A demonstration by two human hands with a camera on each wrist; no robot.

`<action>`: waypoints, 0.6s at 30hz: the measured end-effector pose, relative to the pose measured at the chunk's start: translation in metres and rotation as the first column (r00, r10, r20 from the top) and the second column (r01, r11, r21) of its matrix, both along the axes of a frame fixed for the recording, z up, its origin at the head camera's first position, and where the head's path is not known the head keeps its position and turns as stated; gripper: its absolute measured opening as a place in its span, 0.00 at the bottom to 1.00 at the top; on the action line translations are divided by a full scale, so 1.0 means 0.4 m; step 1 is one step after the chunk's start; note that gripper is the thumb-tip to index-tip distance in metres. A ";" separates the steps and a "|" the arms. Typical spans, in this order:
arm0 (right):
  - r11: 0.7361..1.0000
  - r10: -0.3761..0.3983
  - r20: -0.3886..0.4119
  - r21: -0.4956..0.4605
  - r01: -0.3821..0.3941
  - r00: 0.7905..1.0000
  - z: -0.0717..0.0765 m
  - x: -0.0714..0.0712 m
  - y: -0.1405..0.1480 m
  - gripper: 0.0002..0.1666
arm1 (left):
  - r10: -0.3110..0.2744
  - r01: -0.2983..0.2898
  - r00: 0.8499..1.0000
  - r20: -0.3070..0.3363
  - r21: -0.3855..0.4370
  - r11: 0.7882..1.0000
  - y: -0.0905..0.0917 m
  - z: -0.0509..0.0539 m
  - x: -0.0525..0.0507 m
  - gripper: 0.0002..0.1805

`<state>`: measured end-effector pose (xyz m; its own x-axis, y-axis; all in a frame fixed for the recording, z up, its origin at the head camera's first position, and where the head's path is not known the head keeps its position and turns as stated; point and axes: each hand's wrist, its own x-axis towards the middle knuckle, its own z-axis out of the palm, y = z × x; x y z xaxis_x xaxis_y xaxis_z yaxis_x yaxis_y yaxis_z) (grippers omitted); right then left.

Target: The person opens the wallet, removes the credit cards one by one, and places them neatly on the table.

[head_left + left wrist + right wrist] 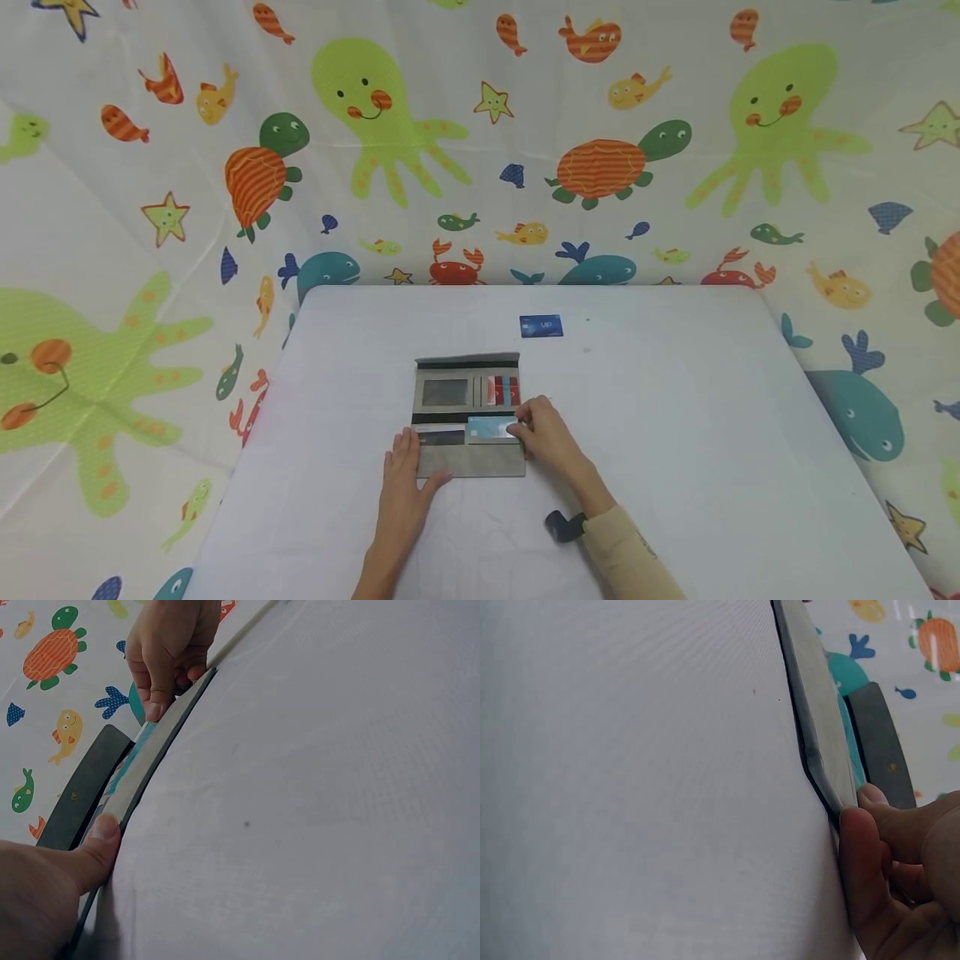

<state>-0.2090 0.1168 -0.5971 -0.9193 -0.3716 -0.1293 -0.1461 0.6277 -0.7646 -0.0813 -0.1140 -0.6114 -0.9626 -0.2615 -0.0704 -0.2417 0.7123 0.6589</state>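
A grey wallet (471, 461) lies unfolded on the white table, its inside facing up. In its lower half a light-blue card (489, 428) sits beside a dark card (441, 437). My right hand (553, 437) is at the wallet's right edge and pinches the right end of the light-blue card between thumb and fingers. My left hand (403, 483) rests along the wallet's left edge, with fingers straight and thumb (103, 829) on the lower flap. Red-and-blue cards (502, 391) show in the upper half, next to a dark clear window (446, 392).
A blue VIP card (541, 326) lies on the table (675, 400) beyond the wallet. A black strap piece (562, 527) hangs at the right wrist near the beige sleeve (626, 550). Behind the table hangs a curtain (465, 83) with sea animals.
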 end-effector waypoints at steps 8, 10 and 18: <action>0.999 -0.011 -0.047 0.033 0.013 0.999 -0.003 -0.005 -0.010 0.16 | -0.010 0.010 1.000 0.019 0.013 1.000 -0.004 0.002 -0.003 0.51; 1.000 -0.010 -0.034 0.028 0.011 0.999 -0.003 -0.006 -0.009 0.16 | -0.010 0.009 1.000 0.027 0.014 1.000 -0.005 0.003 -0.004 0.52; 0.999 -0.038 0.081 -0.026 0.040 0.996 -0.005 -0.009 0.003 0.20 | -0.006 0.006 0.999 0.037 0.012 1.000 -0.005 0.001 -0.004 0.52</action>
<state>-0.2126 0.1181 -0.5991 -0.9203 -0.3400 -0.1934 -0.0596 0.6105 -0.7897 -0.0828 -0.1159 -0.6111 -0.9609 -0.2546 -0.1086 -0.2615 0.7063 0.6578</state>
